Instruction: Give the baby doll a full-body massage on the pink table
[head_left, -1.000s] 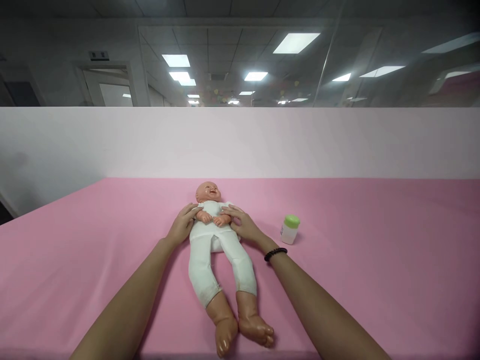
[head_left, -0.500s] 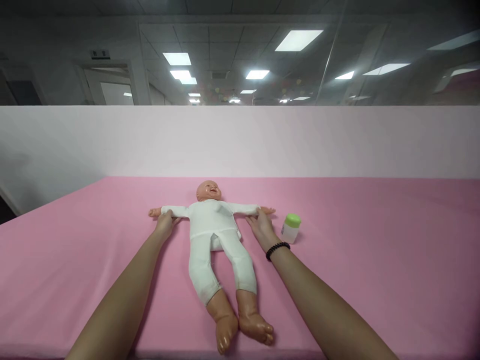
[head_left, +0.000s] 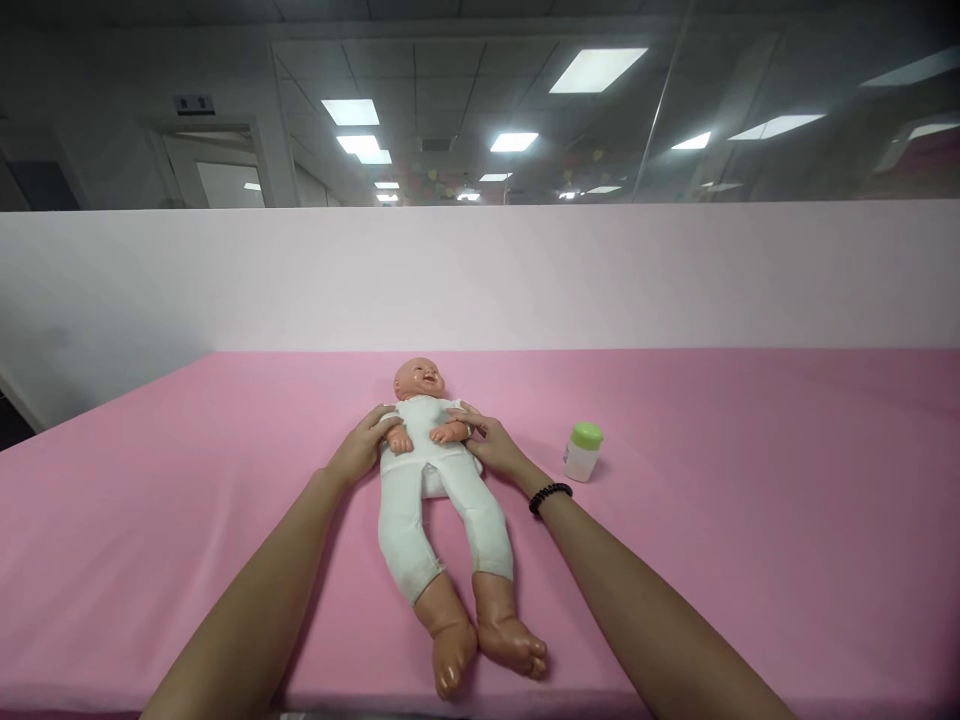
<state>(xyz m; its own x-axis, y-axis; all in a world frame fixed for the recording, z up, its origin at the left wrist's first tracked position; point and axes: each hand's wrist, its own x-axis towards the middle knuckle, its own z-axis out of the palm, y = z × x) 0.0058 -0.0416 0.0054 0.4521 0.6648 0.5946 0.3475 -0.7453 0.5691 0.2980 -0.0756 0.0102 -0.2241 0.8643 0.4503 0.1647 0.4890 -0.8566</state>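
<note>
A baby doll (head_left: 427,478) in a white cloth suit lies on its back, head away from me, bare feet toward me. Both of its arms are folded over its chest. My left hand (head_left: 361,447) holds the doll's arm on the left side, fingers wrapped over it near the doll's hand. On the other side, my right hand (head_left: 495,444) grips the other arm, its fingers over the sleeve at the wrist. To the right of my right hand stands a small white bottle with a green lid (head_left: 583,452).
Pink cloth (head_left: 735,520) covers the table under the doll. A low white wall (head_left: 525,280) runs along the back, with glass above it reflecting ceiling lights. Another pale wall rises at the left.
Both hands have moved inward with the doll's arms, which were stretched out sideways and now lie folded across its chest. The bottle has stayed in place.
</note>
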